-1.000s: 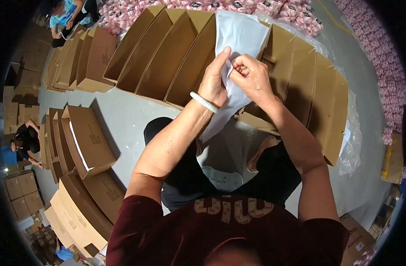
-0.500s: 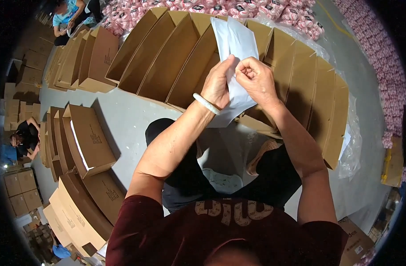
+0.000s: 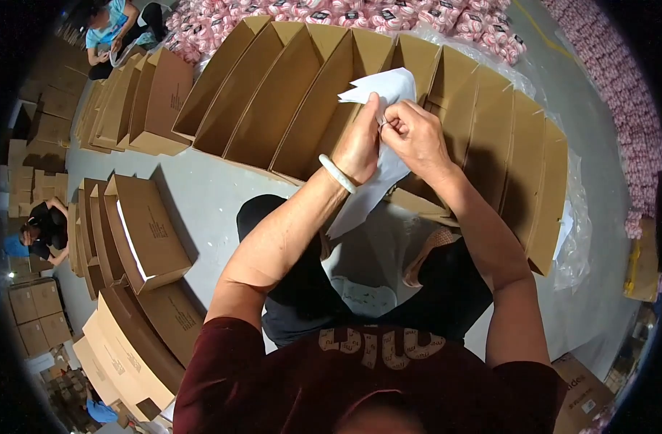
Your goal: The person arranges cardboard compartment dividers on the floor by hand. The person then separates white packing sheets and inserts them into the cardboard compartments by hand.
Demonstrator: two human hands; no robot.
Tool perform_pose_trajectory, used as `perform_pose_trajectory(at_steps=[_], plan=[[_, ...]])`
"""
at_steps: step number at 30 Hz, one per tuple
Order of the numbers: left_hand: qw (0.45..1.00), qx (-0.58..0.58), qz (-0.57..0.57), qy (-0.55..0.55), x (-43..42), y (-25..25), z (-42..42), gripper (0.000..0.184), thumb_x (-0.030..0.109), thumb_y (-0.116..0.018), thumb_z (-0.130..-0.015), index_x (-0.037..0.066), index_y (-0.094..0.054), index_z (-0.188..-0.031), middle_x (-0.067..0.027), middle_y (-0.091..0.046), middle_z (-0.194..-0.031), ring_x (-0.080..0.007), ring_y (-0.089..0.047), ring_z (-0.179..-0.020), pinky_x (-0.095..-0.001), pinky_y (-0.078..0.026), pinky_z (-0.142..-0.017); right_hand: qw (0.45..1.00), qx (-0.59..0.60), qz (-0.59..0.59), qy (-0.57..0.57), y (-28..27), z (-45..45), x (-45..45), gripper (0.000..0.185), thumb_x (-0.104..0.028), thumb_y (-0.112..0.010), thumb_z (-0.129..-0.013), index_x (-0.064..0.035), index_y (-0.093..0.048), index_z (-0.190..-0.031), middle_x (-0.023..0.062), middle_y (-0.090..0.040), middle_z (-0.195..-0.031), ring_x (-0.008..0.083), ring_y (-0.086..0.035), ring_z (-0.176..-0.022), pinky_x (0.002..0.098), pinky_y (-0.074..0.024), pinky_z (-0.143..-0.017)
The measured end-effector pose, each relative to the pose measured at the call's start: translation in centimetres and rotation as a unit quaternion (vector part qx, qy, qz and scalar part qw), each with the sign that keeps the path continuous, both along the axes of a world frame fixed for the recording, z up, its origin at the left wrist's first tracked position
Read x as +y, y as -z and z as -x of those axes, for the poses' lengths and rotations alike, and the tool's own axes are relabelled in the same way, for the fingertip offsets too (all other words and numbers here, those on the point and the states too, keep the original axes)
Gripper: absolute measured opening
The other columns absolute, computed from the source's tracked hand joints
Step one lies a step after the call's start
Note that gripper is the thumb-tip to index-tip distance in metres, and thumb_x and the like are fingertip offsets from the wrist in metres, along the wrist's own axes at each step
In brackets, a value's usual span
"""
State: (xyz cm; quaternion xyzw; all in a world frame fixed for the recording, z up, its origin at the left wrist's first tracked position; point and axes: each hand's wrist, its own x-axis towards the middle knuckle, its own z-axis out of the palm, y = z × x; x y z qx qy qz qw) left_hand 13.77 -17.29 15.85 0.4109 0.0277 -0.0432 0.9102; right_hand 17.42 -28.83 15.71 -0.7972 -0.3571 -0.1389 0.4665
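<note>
White sheets (image 3: 374, 189) hang folded and bent between my hands, over a row of open cardboard boxes (image 3: 273, 108). My left hand (image 3: 360, 148), with a pale bangle at its wrist, is closed on the sheets, thumb pointing up. Close beside it, my right hand (image 3: 417, 137) pinches at the right edge of the sheets with curled fingers. The upper ends of the sheets fan out in points above the left thumb, and the lower end hangs above my knees.
Pink-and-white wrapped items (image 3: 338, 13) are heaped behind the boxes, beside clear plastic film (image 3: 578, 246). More cardboard boxes (image 3: 146, 224) stand at the left. Two people (image 3: 117, 32) (image 3: 45, 228) sit among boxes at the far left.
The sheets, upright before, have bent and lowered, and their top ends now spread apart. My right hand has closed in on the sheets beside my left hand.
</note>
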Motion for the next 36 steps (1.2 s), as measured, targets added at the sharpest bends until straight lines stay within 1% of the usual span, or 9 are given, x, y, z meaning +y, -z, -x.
perform_pose_trajectory(at_steps=[6,8,13,15,17,21,24,33,36], plan=[[0.992,-0.025,0.124,0.021,0.6,-0.8,-0.1,0.045,0.041,-0.033,-0.094,0.005,-0.044,-0.119,-0.0069,-0.052,-0.114,-0.0181,-0.050,-0.107,-0.0341,-0.037,-0.095,0.999,0.031,-0.040,-0.004,-0.8,-0.1,0.2,0.012,0.005,-0.058,-0.067,-0.0001,-0.050,-0.075,0.0062,-0.049,-0.066,0.0100,-0.046,-0.053,0.0240,-0.0396,-0.050],[0.986,-0.025,0.161,0.026,0.7,-0.9,-0.3,0.044,0.040,-0.033,-0.094,0.005,-0.044,-0.119,-0.0069,-0.052,-0.114,-0.0185,-0.050,-0.107,-0.0341,-0.037,-0.095,0.999,0.043,-0.032,-0.001,-0.9,-0.2,0.0,0.012,0.002,-0.060,-0.069,-0.0010,-0.049,-0.072,0.0068,-0.051,-0.065,0.0130,-0.052,-0.054,0.0263,-0.0426,-0.050],[0.997,-0.007,0.075,0.018,1.2,-0.5,-0.4,0.042,0.038,-0.040,-0.092,0.005,-0.045,-0.118,-0.0068,-0.053,-0.112,-0.0191,-0.051,-0.105,-0.0354,-0.039,-0.092,0.998,0.038,-0.047,-0.017,-1.2,-0.1,0.2,0.011,0.004,-0.061,-0.068,-0.0006,-0.051,-0.073,0.0048,-0.053,-0.066,0.0091,-0.050,-0.056,0.0232,-0.0419,-0.051],[0.997,0.003,0.070,0.014,1.3,-0.5,-0.3,0.042,0.039,-0.041,-0.092,0.005,-0.045,-0.117,-0.0070,-0.053,-0.111,-0.0189,-0.052,-0.103,-0.0350,-0.040,-0.091,0.998,0.036,-0.051,-0.021,-1.1,-0.1,0.2,0.010,0.006,-0.060,-0.068,-0.0002,-0.053,-0.073,0.0035,-0.053,-0.066,0.0054,-0.048,-0.057,0.0208,-0.0407,-0.050],[0.998,0.012,0.066,0.010,1.1,-1.2,0.0,0.043,0.039,-0.041,-0.091,0.006,-0.045,-0.117,-0.0072,-0.054,-0.109,-0.0187,-0.053,-0.101,-0.0347,-0.041,-0.090,0.997,0.042,-0.054,-0.018,-1.0,-0.2,0.2,0.012,0.001,-0.062,-0.070,-0.0007,-0.051,-0.073,0.0061,-0.054,-0.066,0.0115,-0.054,-0.056,0.0250,-0.0445,-0.052],[0.990,-0.037,0.133,0.020,1.3,-0.8,-0.5,0.042,0.042,-0.039,-0.092,0.006,-0.047,-0.113,-0.0077,-0.055,-0.109,-0.0183,-0.053,-0.102,-0.0348,-0.039,-0.092,0.995,0.065,-0.072,-0.020,-0.7,-0.1,0.3,0.011,0.001,-0.062,-0.072,-0.0007,-0.053,-0.077,0.0068,-0.055,-0.067,0.0112,-0.055,-0.058,0.0247,-0.0456,-0.054],[0.991,-0.058,0.109,0.056,1.2,-0.7,-0.2,0.043,0.045,-0.038,-0.092,0.008,-0.049,-0.111,-0.0071,-0.055,-0.109,-0.0180,-0.051,-0.104,-0.0348,-0.037,-0.093,0.979,0.142,-0.138,-0.041,-1.2,0.7,0.5,0.012,0.003,-0.060,-0.075,0.0013,-0.056,-0.086,0.0025,-0.055,-0.073,0.0052,-0.053,-0.063,0.0194,-0.0461,-0.057],[0.995,-0.082,-0.014,0.048,0.3,-1.3,0.6,0.050,0.046,-0.032,-0.093,0.005,-0.044,-0.118,-0.0058,-0.051,-0.113,-0.0145,-0.049,-0.105,-0.0311,-0.035,-0.095,0.998,0.031,-0.063,0.004,-0.3,-0.6,-0.2,0.012,0.000,-0.061,-0.073,-0.0003,-0.054,-0.083,0.0100,-0.055,-0.067,0.0170,-0.057,-0.058,0.0273,-0.0461,-0.053],[0.997,-0.070,-0.008,0.044,0.2,-1.2,0.5,0.049,0.045,-0.031,-0.094,0.003,-0.047,-0.114,-0.0058,-0.052,-0.111,-0.0143,-0.049,-0.105,-0.0306,-0.034,-0.095,1.000,0.010,-0.021,0.001,-0.9,-0.3,-0.3,0.008,0.006,-0.057,-0.075,0.0021,-0.053,-0.080,0.0040,-0.053,-0.070,0.0067,-0.052,-0.061,0.0208,-0.0454,-0.054]])
